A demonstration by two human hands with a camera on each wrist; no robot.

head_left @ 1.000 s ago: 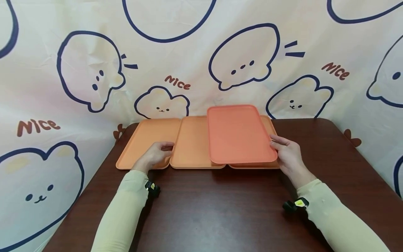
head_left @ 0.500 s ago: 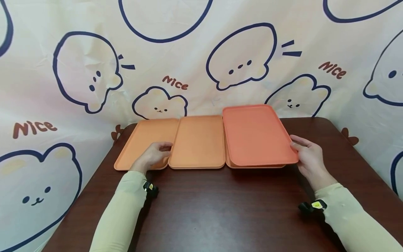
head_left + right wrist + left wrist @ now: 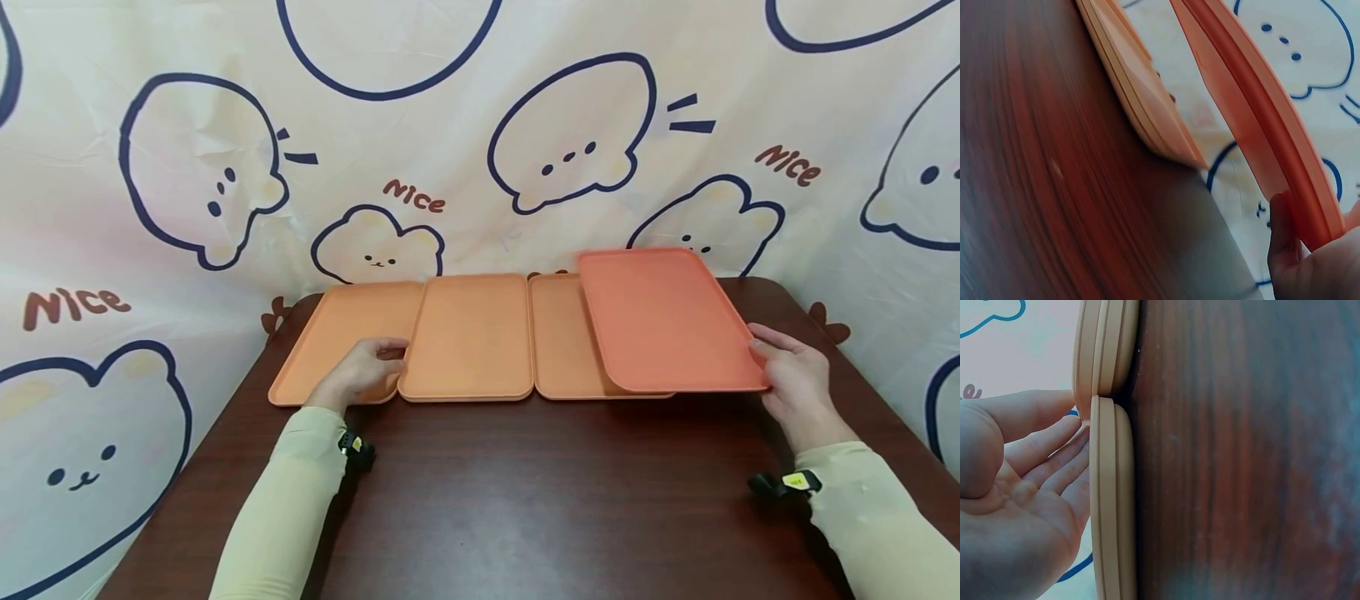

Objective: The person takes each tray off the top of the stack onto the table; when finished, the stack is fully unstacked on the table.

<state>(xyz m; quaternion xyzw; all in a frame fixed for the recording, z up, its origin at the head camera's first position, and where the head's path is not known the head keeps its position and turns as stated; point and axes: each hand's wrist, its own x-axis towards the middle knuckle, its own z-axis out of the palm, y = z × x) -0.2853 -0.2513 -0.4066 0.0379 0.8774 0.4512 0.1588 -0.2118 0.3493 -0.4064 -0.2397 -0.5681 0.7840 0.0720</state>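
My right hand (image 3: 797,379) pinches a coral-red tray (image 3: 675,321) by its right edge. In the right wrist view, a gap shows between this coral tray (image 3: 1260,119) and the orange tray's rim (image 3: 1141,106). In the head view it overlaps the right orange tray (image 3: 564,333). My left hand (image 3: 367,367) lies over the left orange tray (image 3: 330,354), fingertips at the left edge of the middle orange tray (image 3: 472,337). The left wrist view shows its fingers (image 3: 1041,440) fairly straight, partly hidden by the tray rim, with the thumb tip at the neighbouring rim.
The three orange trays stand side by side along the back of a dark brown wooden table (image 3: 480,492). A pale cloth (image 3: 465,150) with cartoon bears hangs right behind it. Both wrists wear small black cameras.
My right hand has carried the coral tray to the right, from over the middle and right trays to partly past the right one. My left hand stays where it was.
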